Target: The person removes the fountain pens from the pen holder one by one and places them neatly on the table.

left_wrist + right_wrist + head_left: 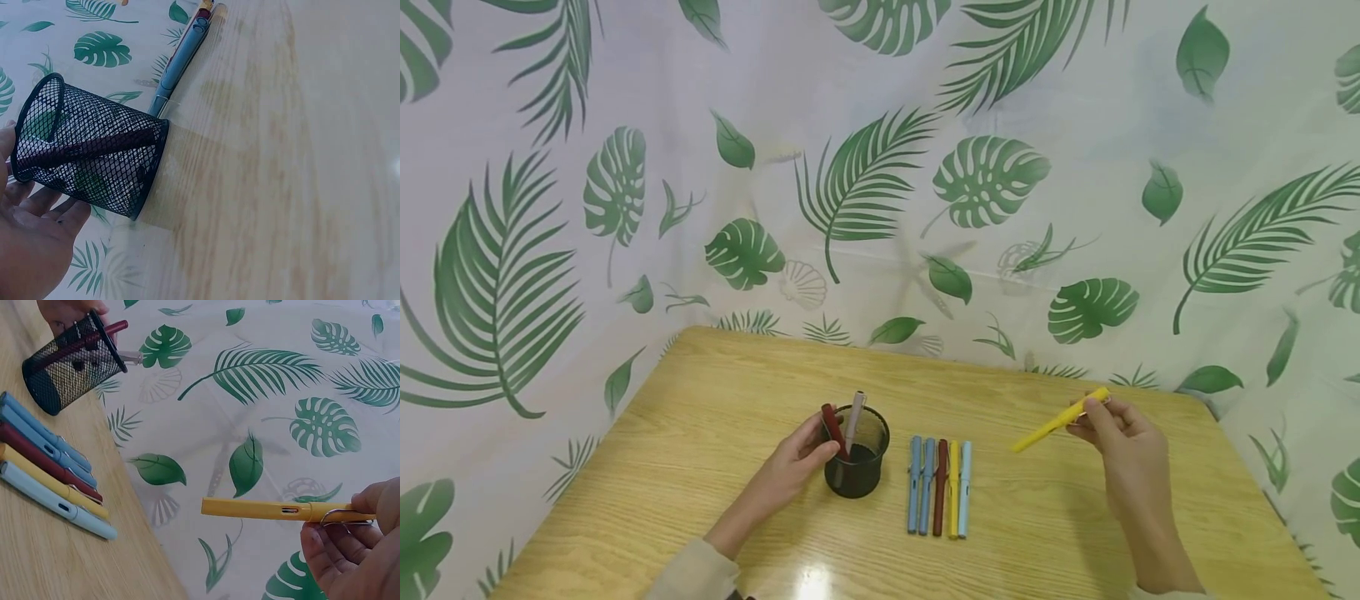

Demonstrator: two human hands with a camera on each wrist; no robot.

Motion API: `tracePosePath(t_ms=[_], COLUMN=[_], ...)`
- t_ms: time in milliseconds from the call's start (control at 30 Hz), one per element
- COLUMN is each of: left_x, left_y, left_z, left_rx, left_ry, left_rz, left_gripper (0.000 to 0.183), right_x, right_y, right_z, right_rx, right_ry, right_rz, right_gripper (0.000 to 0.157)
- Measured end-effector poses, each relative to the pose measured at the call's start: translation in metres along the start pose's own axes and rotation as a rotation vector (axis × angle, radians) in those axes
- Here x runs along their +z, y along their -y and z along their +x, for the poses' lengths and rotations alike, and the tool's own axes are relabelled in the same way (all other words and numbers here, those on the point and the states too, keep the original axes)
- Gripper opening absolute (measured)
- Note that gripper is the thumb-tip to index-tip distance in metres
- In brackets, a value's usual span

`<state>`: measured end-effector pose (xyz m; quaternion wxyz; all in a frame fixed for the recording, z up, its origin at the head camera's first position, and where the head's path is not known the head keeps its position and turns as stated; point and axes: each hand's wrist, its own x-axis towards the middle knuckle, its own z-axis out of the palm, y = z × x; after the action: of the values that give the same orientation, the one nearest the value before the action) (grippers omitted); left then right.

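Note:
My left hand (793, 461) grips the side of a black mesh pen cup (854, 478), thumb in front near the rim and fingers behind. The cup stands upright on the table and holds a dark red pen (833, 432) and a pale pinkish-grey pen (854, 417). Away to the right, my right hand (1131, 446) pinches a yellow pen (1052, 425) by its clip end. In the right wrist view that yellow pen (256, 509) is held clear of the table, its other end pointing left, with its wire clip (340, 515) beside my fingers.
Several capped pens lie side by side just right of the cup: blue pens (913, 492), a dark red pen (940, 492), a yellow pen (953, 496) and a light blue pen (965, 492). Behind the wooden table (760, 367) hangs a leaf-patterned cloth (880, 92).

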<state>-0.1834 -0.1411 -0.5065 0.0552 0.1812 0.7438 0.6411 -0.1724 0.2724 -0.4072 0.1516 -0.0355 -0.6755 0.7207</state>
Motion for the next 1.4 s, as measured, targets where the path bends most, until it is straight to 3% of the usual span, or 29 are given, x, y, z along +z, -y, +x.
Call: tracePosePath(t_ms=[200,367,533,733,1000,1400], left_x=[0.0,0.0,0.0,0.0,0.0,0.001], left_y=[0.0,-0.001,-0.001,0.0,0.0,0.0], left_z=[-0.002,-0.002,-0.002,-0.001,-0.002,-0.003], left_rx=[-0.012,-0.015,-0.011,-0.009,-0.016,-0.016], left_ry=[-0.005,-0.01,-0.005,-0.002,-0.012,-0.012], left_rz=[0.011,0.013,0.012,0.001,0.021,0.016], left_gripper=[0.064,0.064,0.063,0.063,0.063,0.063], right_x=[-0.006,-0.006,-0.007,-0.004,0.0,0.009], right_y=[0.0,-0.003,-0.011,-0.02,-0.03,-0.046], right_z=[0.0,0.0,-0.003,-0.006,-0.007,-0.01], right_rx=[0.011,0.07,0.078,0.117,0.161,0.216], right_ry=[-0.044,-0.08,-0.025,0.057,0.099,0.169], right_rz=[-0.075,-0.221,-0.359,-0.463,-0.48,-0.523], right_gripper=[0.015,0.027,0.041,0.046,0.039,0.043])
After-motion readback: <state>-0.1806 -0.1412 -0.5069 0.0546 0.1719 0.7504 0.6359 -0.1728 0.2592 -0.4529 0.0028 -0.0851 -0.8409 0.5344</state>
